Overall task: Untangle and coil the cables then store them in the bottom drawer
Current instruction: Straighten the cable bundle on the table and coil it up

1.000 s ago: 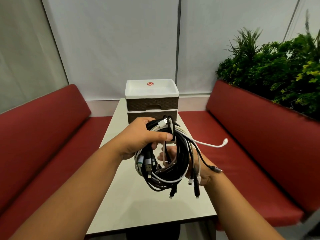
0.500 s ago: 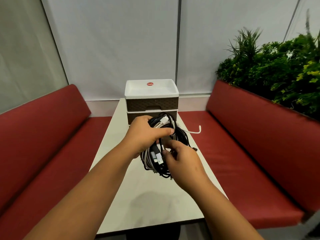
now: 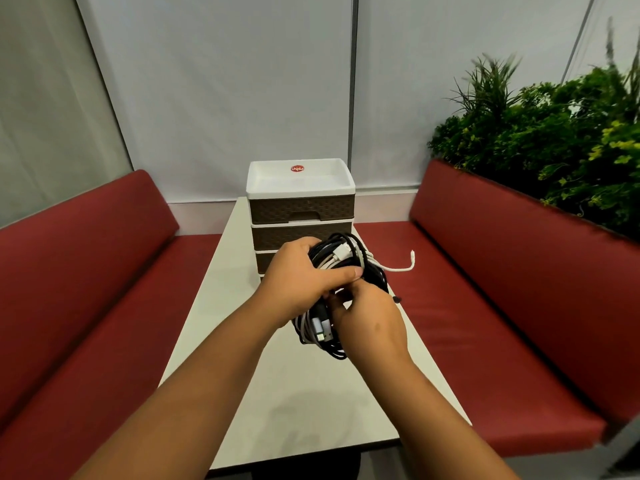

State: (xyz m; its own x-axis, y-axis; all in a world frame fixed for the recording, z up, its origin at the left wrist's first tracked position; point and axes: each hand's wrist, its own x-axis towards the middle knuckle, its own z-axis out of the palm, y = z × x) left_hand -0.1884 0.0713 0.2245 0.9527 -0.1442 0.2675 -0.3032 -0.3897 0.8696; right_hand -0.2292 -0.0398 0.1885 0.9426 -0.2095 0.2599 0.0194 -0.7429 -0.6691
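Observation:
A tangled bundle of black and white cables (image 3: 332, 258) hangs above the middle of the table. My left hand (image 3: 298, 278) is closed over its top, thumb across the strands. My right hand (image 3: 370, 323) grips the lower part of the same bundle from the right, covering much of it. One white cable end (image 3: 403, 266) sticks out to the right. Behind the bundle stands a brown drawer unit (image 3: 301, 213) with a white top; its drawers look shut and the lowest one is mostly hidden by my hands.
The pale table (image 3: 304, 410) runs away from me between two red benches (image 3: 502, 306). Green plants (image 3: 561, 150) rise behind the right bench. A grey wall closes the far end.
My hands and the bundle moved away from me toward the drawer unit. My right hand came from under the bundle to its right side and closed on it; the loops are more gathered.

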